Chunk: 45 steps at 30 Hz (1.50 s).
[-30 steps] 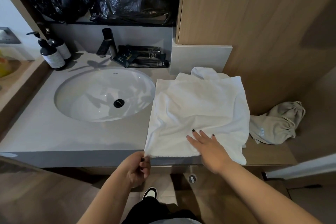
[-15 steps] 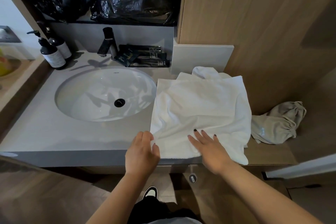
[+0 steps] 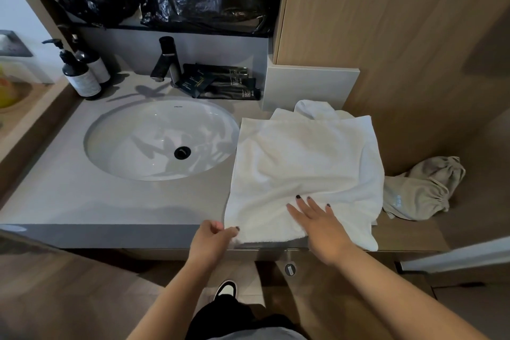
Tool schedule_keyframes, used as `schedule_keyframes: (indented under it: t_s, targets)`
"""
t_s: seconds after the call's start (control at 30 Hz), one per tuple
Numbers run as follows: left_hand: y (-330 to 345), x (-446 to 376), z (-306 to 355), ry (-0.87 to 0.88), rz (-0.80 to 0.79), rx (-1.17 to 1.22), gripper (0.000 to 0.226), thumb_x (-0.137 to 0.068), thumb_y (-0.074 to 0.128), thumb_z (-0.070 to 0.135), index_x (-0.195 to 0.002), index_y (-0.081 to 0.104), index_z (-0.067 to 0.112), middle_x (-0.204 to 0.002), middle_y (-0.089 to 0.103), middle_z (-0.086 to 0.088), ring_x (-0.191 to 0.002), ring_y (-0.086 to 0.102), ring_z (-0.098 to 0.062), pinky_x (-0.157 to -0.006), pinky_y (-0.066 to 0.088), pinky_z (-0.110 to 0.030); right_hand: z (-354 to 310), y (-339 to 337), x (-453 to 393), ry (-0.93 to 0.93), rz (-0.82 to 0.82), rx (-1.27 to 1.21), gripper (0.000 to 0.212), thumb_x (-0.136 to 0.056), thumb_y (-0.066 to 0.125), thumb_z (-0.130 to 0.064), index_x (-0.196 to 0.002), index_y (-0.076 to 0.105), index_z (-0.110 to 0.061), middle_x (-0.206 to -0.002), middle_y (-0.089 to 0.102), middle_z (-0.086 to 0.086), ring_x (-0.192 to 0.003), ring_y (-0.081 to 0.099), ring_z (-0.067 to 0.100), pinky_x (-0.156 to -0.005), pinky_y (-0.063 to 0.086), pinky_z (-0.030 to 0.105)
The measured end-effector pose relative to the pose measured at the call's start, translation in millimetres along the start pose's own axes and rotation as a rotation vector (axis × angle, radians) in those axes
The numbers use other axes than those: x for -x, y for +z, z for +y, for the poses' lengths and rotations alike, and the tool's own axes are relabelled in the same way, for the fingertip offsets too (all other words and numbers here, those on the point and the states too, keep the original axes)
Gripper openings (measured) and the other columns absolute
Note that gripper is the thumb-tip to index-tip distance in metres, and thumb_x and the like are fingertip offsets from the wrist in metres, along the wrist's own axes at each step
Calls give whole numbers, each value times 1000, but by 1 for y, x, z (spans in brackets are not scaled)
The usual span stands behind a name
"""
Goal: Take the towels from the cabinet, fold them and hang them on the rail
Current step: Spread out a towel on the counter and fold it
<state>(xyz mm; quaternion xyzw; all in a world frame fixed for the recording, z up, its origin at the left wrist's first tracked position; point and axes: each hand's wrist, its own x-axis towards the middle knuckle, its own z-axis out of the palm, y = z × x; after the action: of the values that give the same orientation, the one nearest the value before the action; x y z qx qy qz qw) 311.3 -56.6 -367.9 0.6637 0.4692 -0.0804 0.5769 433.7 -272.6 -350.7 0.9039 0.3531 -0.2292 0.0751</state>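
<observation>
White terry, a bath towel [image 3: 303, 168] lies spread over the grey countertop [image 3: 82, 201] directly beyond both hands, its near hem overhanging the counter edge, so the cloth is flat and anchored for a fold. Right hand [image 3: 320, 223] presses it down with straight, splayed fingers while the left hand [image 3: 212, 240] pinches the near-left corner, probably to square that edge. Compared with 0.5 s ago, the left hand has dropped from resting on the towel to gripping the corner; the right has stayed put.
</observation>
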Motion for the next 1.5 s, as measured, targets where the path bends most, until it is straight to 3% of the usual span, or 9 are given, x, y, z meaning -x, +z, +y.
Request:
schedule_keyframes:
  t_s: [0.1,0.37,0.5,0.7,0.87,1.0,1.13,1.33,1.5]
  targets:
    - [12,-1,-12,-28,18,-36,31,-83,71,36,-86,55,9,-79,62,-7,-76,64,-23,-66,50,-34,0,0,0,5,9,-8,95,-88,47,8,-156,-8,-28,-164,-13,2,-151,-10,25,-120,0,48]
    - [16,17,-19,-158,83,622,3,-91,64,-2,-89,64,-4,-84,69,-19,-79,68,-27,-72,56,-31,0,-1,1,3,29,-32,91,-89,42,10,-157,-6,-28,-165,-11,2,-152,-9,24,-121,1,47]
    - [-1,21,-21,-145,-122,767,9,-89,61,-6,-96,66,-9,-74,71,-10,-63,65,-12,-63,58,-18,2,0,1,-4,39,-51,90,-90,42,10,-157,-4,-30,-165,-10,1,-152,-9,23,-121,1,47]
    - [-19,15,-11,-127,-381,733,31,-81,59,-5,-109,63,-16,-108,67,-28,-90,67,-26,-78,61,-29,5,-1,0,-8,46,-72,92,-89,43,11,-157,-2,-31,-165,-10,-1,-152,-8,21,-121,2,46]
    - [-31,8,-7,-180,-520,752,21,-94,46,-7,-101,64,-17,-105,66,-31,-87,70,-29,-82,58,-33,8,0,1,-14,48,-95,93,-87,41,13,-157,-1,-31,-165,-9,0,-152,-9,21,-121,0,45]
    - [-32,4,-10,-213,-557,758,22,-76,77,2,-92,64,-3,-93,65,-20,-77,69,-22,-65,60,-29,9,0,1,-17,47,-101,93,-87,40,13,-157,-1,-31,-165,-10,0,-152,-9,21,-121,-1,45]
    - [-22,6,-7,-291,-634,829,32,-73,77,10,-101,62,6,-96,66,-17,-89,64,-27,-83,53,-38,7,0,2,-18,59,-78,91,-88,41,11,-157,-2,-30,-165,-10,0,-152,-9,22,-121,-1,46]
    - [-4,2,3,-159,-232,608,20,-86,64,7,-104,66,-2,-95,60,-15,-73,53,-20,-60,43,-28,11,5,4,-33,109,-95,87,-88,41,8,-157,4,-30,-165,-6,-1,-152,-7,20,-121,-3,42]
    - [-12,1,-1,108,87,-72,10,-86,66,8,-93,59,6,-92,65,-10,-86,63,-31,-81,56,-47,19,24,17,-23,333,-209,65,-93,48,-9,-153,28,-26,-164,15,-2,-152,0,16,-116,-12,31]
